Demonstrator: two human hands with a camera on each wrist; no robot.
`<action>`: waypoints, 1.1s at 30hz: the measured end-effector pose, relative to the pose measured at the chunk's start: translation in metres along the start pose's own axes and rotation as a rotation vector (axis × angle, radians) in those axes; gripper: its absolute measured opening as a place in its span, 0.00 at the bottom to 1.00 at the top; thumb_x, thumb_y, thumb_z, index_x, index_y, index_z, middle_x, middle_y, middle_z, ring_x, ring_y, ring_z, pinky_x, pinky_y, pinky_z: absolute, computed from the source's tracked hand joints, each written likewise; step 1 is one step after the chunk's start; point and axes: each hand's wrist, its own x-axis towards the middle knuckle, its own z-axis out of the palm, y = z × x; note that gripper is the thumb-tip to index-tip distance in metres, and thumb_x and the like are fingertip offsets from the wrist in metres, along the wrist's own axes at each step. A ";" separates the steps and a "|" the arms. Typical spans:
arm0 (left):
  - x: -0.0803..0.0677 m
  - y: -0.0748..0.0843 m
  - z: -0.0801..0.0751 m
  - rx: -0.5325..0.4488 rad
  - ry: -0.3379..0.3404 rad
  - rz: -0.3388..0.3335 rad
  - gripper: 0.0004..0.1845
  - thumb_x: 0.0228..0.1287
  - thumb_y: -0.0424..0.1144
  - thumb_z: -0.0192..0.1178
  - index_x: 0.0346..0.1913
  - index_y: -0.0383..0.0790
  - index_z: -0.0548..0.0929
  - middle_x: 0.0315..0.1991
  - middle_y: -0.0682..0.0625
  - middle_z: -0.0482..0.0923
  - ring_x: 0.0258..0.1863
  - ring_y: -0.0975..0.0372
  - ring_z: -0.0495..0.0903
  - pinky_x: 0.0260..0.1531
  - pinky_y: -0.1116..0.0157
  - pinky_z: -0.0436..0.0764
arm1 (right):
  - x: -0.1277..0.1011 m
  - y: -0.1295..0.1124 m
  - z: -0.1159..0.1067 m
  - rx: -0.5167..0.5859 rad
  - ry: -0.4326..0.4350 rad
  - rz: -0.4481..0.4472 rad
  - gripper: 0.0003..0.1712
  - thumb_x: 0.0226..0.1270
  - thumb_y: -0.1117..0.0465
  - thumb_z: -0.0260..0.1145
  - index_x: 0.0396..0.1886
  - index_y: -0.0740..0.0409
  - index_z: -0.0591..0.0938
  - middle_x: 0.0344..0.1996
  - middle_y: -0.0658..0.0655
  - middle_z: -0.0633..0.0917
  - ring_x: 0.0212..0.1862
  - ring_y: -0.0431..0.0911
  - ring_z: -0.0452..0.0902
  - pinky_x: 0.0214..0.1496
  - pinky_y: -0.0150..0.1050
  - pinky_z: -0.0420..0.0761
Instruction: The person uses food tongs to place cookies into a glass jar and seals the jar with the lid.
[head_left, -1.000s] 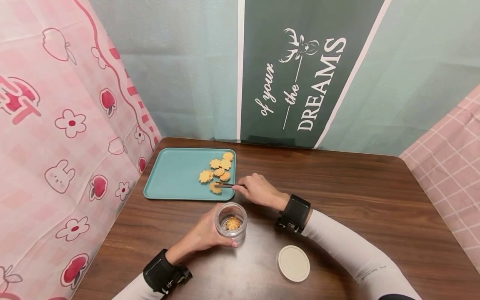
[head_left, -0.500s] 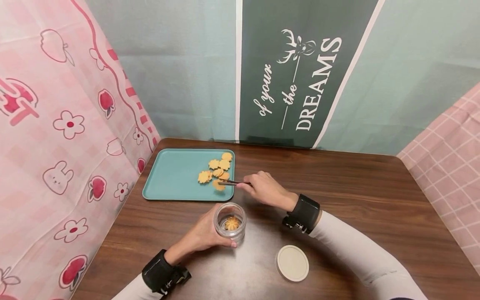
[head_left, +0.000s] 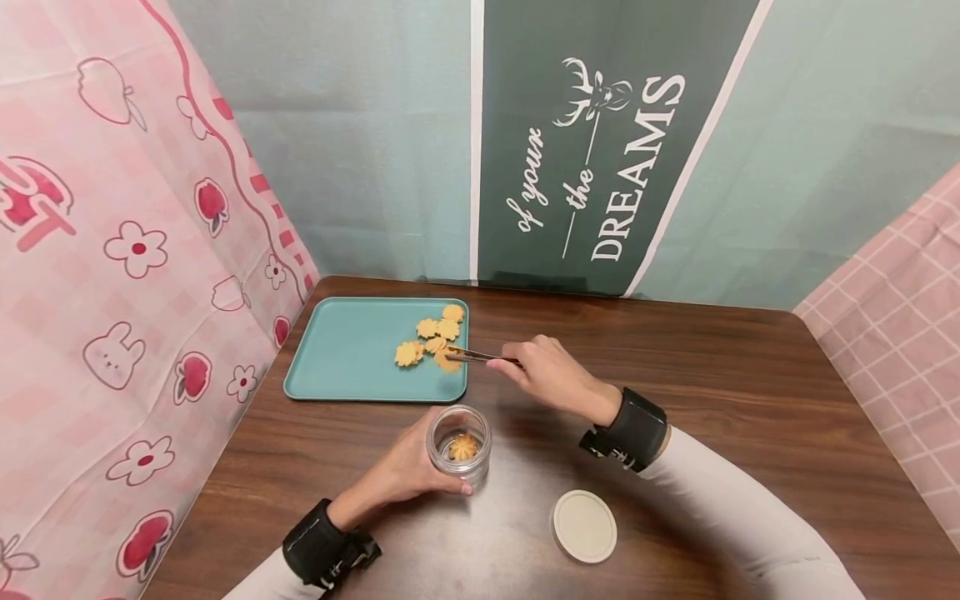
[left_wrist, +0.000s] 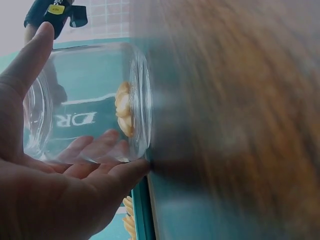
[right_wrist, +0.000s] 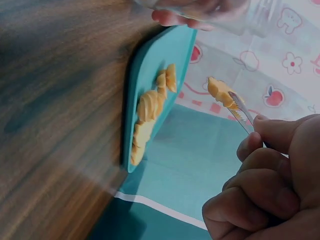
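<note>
**Cookie lifted in the tweezers above the tray**

Cookie (head_left: 450, 361), golden, flat and scalloped like a small flower, is pinched at the tip of my metal tweezers (head_left: 480, 357) and hangs clear above the near right corner of the teal tray (head_left: 337, 358). Nearest to me, a round cream lid (head_left: 584, 526) lies flat on the dark wood-grain table (head_left: 750, 400), apart from everything else. Just beyond it, my left hand (head_left: 405, 467) wraps the clear glass jar (head_left: 459, 445): fingers curled round its wall, thumb along the side. The jar stands upright and open-mouthed on the table, and one ridged cookie (head_left: 462, 447) rests on its bottom. From the left wrist that same cookie shows pale yellow through the smooth, curved glass.

Farther out, my right hand (head_left: 551, 375) has fingers and thumb closed on the tweezers, which are thin, narrow and serrated at the tips in the right wrist view. The tray is a smooth rectangle with rounded corners and a low raised rim, lying at the far left of the table. I count about five more cookies (head_left: 429, 335) lying in a loose cluster on its right side, some overlapping, so the count is not certain. A black band sits on each of my wrists.
</note>
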 end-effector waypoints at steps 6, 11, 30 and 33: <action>0.001 -0.001 0.001 0.003 -0.004 -0.007 0.53 0.40 0.45 0.90 0.71 0.41 0.72 0.64 0.44 0.81 0.63 0.47 0.80 0.68 0.43 0.74 | -0.008 -0.001 -0.012 -0.027 0.009 -0.009 0.25 0.80 0.51 0.66 0.20 0.47 0.70 0.16 0.39 0.60 0.19 0.35 0.61 0.23 0.35 0.64; 0.002 -0.001 0.002 -0.005 -0.009 0.004 0.53 0.40 0.44 0.90 0.71 0.41 0.72 0.64 0.43 0.81 0.63 0.47 0.80 0.68 0.44 0.74 | -0.016 -0.004 -0.023 -0.024 0.024 -0.021 0.25 0.80 0.51 0.66 0.19 0.46 0.70 0.15 0.39 0.59 0.18 0.34 0.59 0.24 0.33 0.62; 0.001 -0.002 0.000 0.006 -0.014 -0.007 0.53 0.41 0.45 0.89 0.71 0.40 0.71 0.64 0.43 0.81 0.63 0.47 0.80 0.68 0.44 0.75 | -0.040 -0.018 -0.041 -0.036 0.048 -0.102 0.24 0.77 0.53 0.68 0.21 0.47 0.69 0.16 0.38 0.57 0.18 0.31 0.56 0.24 0.31 0.60; 0.002 -0.002 0.000 0.012 -0.008 0.004 0.52 0.41 0.45 0.89 0.71 0.40 0.71 0.64 0.43 0.81 0.63 0.48 0.80 0.67 0.44 0.75 | -0.045 -0.020 -0.042 -0.042 0.053 -0.128 0.24 0.77 0.52 0.69 0.21 0.46 0.69 0.16 0.37 0.57 0.18 0.30 0.55 0.23 0.30 0.59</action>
